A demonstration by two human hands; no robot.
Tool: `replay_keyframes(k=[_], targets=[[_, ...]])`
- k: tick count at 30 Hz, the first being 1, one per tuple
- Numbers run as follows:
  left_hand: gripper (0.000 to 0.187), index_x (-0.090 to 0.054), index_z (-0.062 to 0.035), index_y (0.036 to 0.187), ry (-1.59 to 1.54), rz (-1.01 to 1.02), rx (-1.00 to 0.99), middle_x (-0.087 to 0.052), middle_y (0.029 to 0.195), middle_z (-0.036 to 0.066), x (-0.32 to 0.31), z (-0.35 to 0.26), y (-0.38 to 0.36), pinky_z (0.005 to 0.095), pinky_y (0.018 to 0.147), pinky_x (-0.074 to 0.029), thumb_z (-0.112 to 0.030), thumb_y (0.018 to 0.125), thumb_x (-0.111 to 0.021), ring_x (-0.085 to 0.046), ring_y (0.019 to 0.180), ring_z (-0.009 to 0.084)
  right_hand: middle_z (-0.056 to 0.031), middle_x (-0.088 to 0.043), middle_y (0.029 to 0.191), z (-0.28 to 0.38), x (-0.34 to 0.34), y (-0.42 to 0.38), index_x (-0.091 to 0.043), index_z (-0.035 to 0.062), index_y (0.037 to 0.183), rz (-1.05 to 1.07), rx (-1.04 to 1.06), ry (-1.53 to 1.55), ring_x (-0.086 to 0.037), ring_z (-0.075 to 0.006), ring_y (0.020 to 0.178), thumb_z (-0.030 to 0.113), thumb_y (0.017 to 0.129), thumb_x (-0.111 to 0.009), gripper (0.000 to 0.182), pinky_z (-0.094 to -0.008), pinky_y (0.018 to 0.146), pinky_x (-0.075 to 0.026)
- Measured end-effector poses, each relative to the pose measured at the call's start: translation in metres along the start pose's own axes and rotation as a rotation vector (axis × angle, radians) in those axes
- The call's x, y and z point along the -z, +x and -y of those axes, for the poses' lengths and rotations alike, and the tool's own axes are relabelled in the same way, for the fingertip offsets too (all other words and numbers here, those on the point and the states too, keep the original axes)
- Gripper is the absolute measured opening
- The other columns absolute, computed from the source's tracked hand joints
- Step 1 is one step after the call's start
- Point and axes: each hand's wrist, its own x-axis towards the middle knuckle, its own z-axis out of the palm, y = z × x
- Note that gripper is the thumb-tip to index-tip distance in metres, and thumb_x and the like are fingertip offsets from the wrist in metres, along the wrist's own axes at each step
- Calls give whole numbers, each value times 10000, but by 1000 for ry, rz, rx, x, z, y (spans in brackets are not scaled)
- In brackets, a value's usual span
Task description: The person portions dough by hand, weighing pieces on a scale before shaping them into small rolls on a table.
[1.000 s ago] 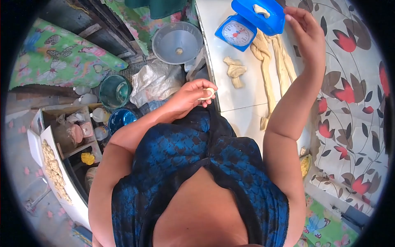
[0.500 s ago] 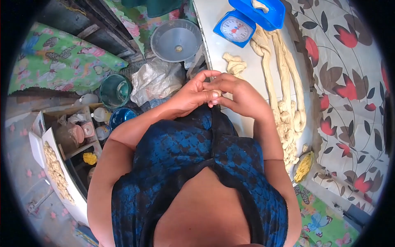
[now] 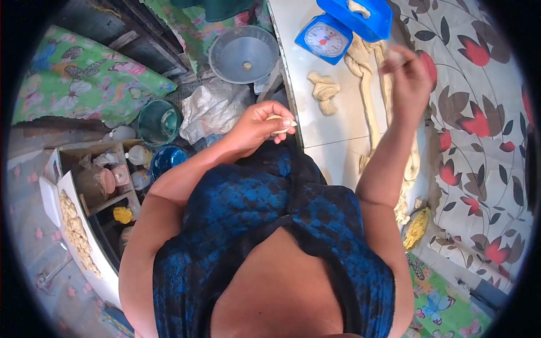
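My left hand (image 3: pixel 265 127) is closed around a small piece of dough (image 3: pixel 277 118) in front of my chest, at the table's left edge. My right hand (image 3: pixel 407 79) is raised over the right side of the table, near the dough strips; its fingertips are smeared by motion. Long dough strips (image 3: pixel 366 107) run down the white tiled table (image 3: pixel 332 132). A loose dough lump (image 3: pixel 324 91) lies below the blue scale (image 3: pixel 324 39), whose blue pan (image 3: pixel 375 22) holds a piece of dough (image 3: pixel 358 8).
A bowl of yellow filling (image 3: pixel 416 228) stands at the lower right. Left of the table are a grey basin (image 3: pixel 244 54), a plastic bag (image 3: pixel 211 110), a green bucket (image 3: pixel 159 124) and a shelf with jars (image 3: pixel 101 183). A white tray (image 3: pixel 79 225) bears many small dough pieces.
My hands have parted. The right one has moved up and right over the dough strips, while the left one stays near my chest with the dough piece now showing.
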Motion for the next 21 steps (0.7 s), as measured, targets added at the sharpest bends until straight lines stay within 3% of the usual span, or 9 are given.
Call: replay_keyframes(k=[4,6,7,9,13,21], targets=[[111,-538,-42,951,-92,-54,59,-586,833,74,2,7,1,229,611,-429,-115,868,-540,-528,681,102,-79,-613,866,8,13,53,-607,-36,880,-73,155,-139,-574,-126,714,67,806,-577,130,-255,657,-474],[112,-536,-45,954,-117,-59,44,-583,836,70,1,3,2,229,621,-426,-123,874,-532,-520,685,99,-48,-593,845,0,15,78,-589,8,1047,-3,82,-238,-548,-91,735,121,802,-636,274,-210,639,-446],[120,-532,-50,954,-102,-45,37,-582,840,62,0,1,3,225,628,-431,-139,874,-537,-519,688,91,-48,-593,845,2,10,85,-589,8,1047,-1,87,-239,-548,-91,735,121,802,-636,274,-210,639,-446],[129,-528,-54,953,-88,-35,22,-581,844,53,0,1,3,220,636,-436,-155,875,-542,-519,690,82,-30,-586,726,6,-2,97,-589,-36,899,130,136,-99,-559,-119,672,-32,764,-537,144,-244,612,-461],[120,-533,-52,950,-51,-50,64,-579,843,51,4,2,0,221,632,-428,-150,880,-532,-516,693,86,-60,-618,754,23,-15,102,-610,-49,904,223,207,-496,-568,-144,668,-29,731,-505,203,-260,614,-462],[113,-535,-48,951,-74,-73,52,-574,841,50,5,0,0,220,637,-426,-135,881,-526,-515,701,91,-72,-621,780,13,-16,117,-610,-51,918,200,146,-355,-558,-143,708,-19,739,-483,222,-255,655,-447]])
